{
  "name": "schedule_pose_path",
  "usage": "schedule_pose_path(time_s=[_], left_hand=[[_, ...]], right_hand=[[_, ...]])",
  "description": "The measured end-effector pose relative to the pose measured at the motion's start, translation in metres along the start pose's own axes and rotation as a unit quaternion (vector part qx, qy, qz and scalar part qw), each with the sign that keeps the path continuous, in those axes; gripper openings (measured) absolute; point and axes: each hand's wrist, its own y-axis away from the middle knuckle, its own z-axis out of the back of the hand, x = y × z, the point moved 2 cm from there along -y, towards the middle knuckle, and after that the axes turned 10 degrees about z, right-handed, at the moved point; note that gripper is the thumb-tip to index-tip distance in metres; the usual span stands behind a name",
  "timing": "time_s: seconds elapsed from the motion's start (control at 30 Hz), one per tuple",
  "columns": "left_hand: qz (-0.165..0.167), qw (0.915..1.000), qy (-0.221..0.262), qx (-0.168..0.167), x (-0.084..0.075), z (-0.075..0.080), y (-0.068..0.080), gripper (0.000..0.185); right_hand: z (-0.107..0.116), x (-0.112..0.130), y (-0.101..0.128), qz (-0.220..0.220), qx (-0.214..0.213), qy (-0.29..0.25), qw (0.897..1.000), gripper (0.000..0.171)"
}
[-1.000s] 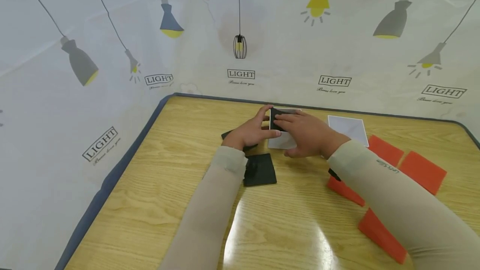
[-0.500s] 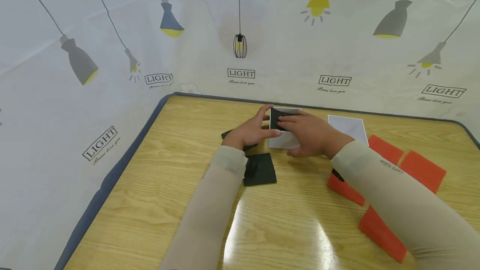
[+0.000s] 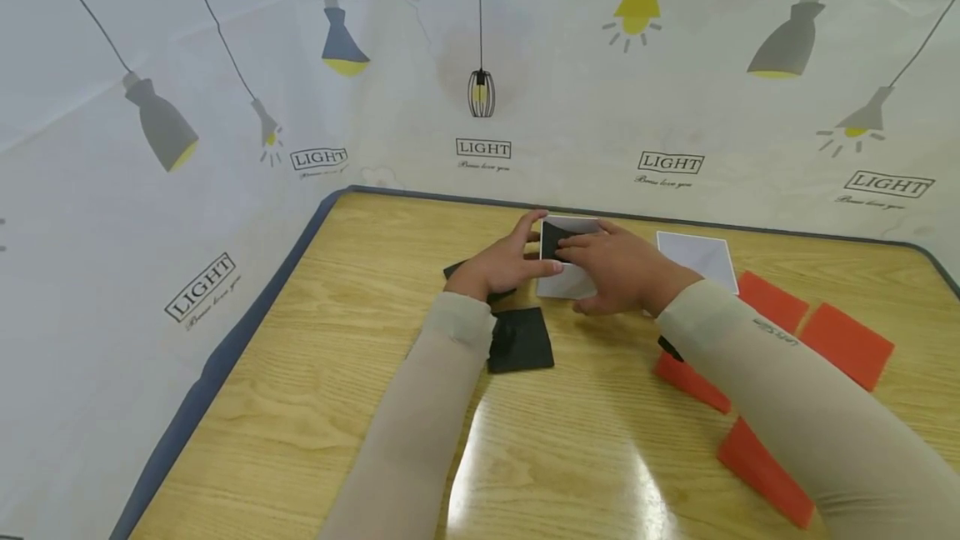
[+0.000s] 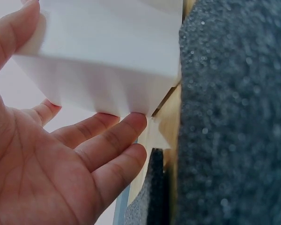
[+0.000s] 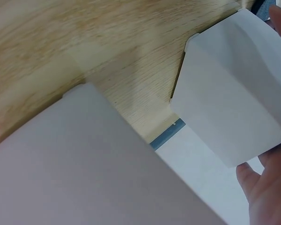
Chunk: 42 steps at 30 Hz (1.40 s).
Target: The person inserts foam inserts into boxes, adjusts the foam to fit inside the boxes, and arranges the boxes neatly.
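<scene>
Box (image 3: 564, 282), white, between your hands: at three o'clock from your left hand (image 3: 504, 262), which holds its side between thumb and fingers, and nine o'clock from your right hand (image 3: 628, 267), fingers extended onto black foam (image 3: 551, 242) in its mouth, apparently being fitted, the next move seemingly calling for even pressing.

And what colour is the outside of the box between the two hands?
The box is plain white outside; the left wrist view shows it best.
</scene>
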Motion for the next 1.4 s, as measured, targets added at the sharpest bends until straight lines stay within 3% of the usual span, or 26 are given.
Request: schedule_pose_path(time_s=[0.5, 0.63, 0.77, 0.93, 1.13, 1.23, 1.4], left_hand=[[-0.002, 1.0000, 0.005, -0.001, 0.001, 0.000, -0.001, 0.096], [-0.001, 1.0000, 0.003, 0.001, 0.001, 0.001, -0.001, 0.097], [0.000, 1.0000, 0.003, 0.004, 0.002, 0.000, -0.003, 0.098], [-0.001, 1.0000, 0.002, 0.002, 0.002, 0.000, -0.003, 0.098], [0.000, 0.9998, -0.016, -0.008, 0.001, 0.000, -0.001, 0.097], [0.000, 0.9995, -0.027, -0.013, 0.000, 0.000, 0.000, 0.095], [-0.002, 0.9993, -0.033, -0.018, 0.000, 0.000, 0.001, 0.093]], right_hand=[[0.002, 0.004, -0.010, -0.022, 0.023, 0.007, 0.999, 0.078], [0.002, 0.004, -0.007, -0.018, -0.005, -0.016, 1.000, 0.074], [0.004, 0.006, -0.001, -0.008, -0.064, -0.062, 0.996, 0.073], [0.009, 0.013, 0.008, -0.006, -0.145, -0.131, 0.981, 0.071], [0.010, 0.029, 0.019, 0.018, -0.241, -0.225, 0.944, 0.049], [0.003, 0.036, 0.023, 0.030, -0.246, -0.255, 0.934, 0.042], [-0.010, 0.046, 0.027, 0.040, -0.224, -0.287, 0.930, 0.042]])
